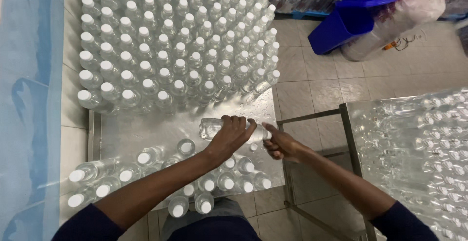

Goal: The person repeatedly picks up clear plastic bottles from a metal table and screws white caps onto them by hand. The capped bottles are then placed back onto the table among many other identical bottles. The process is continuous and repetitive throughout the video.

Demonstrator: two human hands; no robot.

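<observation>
Clear bottle (214, 128) is held sideways, left hand (229, 136) wrapped over its body, right hand (279, 145) pinched at the cap end; body is best kept steady.

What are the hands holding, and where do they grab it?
A clear plastic bottle lying sideways: the left hand wraps its body, the right hand grips its cap end.

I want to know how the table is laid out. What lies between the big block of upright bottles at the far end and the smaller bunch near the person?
In the head view, a bare strip of shiny table, with both hands, left hand and right hand, holding one bottle sideways over it.
</observation>
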